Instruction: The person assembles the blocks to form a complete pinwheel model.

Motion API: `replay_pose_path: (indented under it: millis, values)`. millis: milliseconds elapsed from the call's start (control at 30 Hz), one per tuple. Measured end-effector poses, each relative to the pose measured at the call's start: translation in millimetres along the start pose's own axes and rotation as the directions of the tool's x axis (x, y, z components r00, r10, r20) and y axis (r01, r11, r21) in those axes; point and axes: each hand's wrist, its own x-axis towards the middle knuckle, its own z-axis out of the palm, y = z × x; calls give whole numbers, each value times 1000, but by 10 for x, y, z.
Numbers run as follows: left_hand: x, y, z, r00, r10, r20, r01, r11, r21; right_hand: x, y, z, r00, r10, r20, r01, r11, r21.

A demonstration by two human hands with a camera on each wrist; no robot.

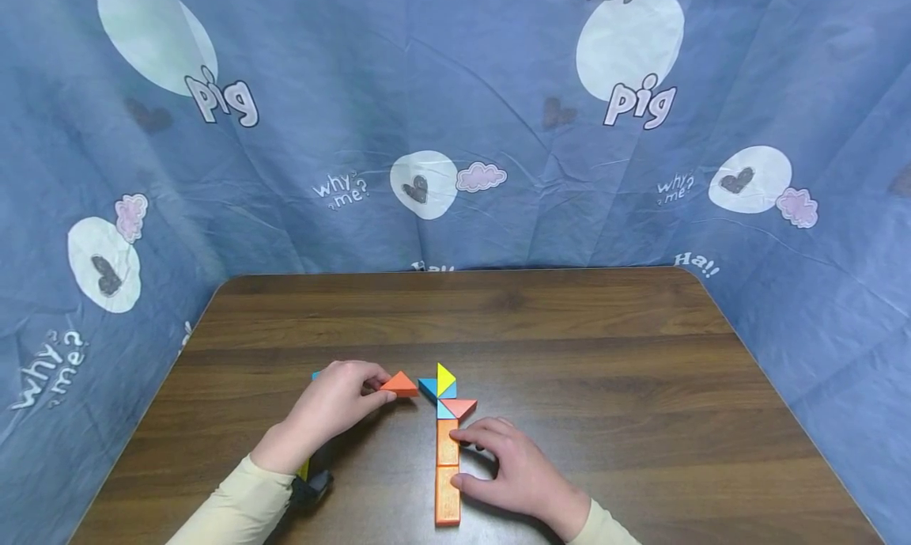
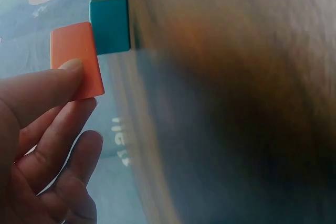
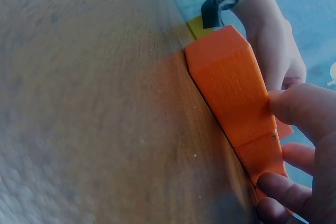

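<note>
My left hand (image 1: pixel 329 403) pinches an orange triangular block (image 1: pixel 402 384) between thumb and fingers, just left of a pinwheel-like group of triangles. That group has a yellow triangle (image 1: pixel 444 379) on top, a blue triangle (image 1: pixel 427 387) at left, a light blue triangle (image 1: pixel 444 411) below and a salmon-red triangle (image 1: pixel 463 407) at right. Under it, two orange rectangular blocks (image 1: pixel 447 501) lie end to end like a stem. My right hand (image 1: pixel 523 466) touches the stem's right side, thumb at the lower block and a fingertip at the upper one.
Behind the left wrist a yellow block (image 3: pixel 198 28) shows partly, and a bit of blue (image 1: pixel 315 376) peeks out beyond the left hand. A black strap-like device (image 1: pixel 313 490) sits on the left wrist. The wooden table (image 1: pixel 605 355) ends at a blue patterned cloth (image 1: pixel 498 236).
</note>
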Motion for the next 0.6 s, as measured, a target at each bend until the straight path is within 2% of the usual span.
replay_pose_path:
  millis: [133, 300, 600]
  values:
    - [2, 16, 59, 1000, -4, -1, 4, 1000, -13, -1, 1, -2, 1000, 14, 10, -14, 1000, 6]
    - [10, 27, 115, 999, -44, 5, 44, 999, 5, 5, -6, -8, 999, 26, 21, -26, 1000, 13]
    - [35, 37, 197, 996, -84, 29, 82, 995, 48, 7, 10, -2, 1000, -10, -2, 10, 1000, 10]
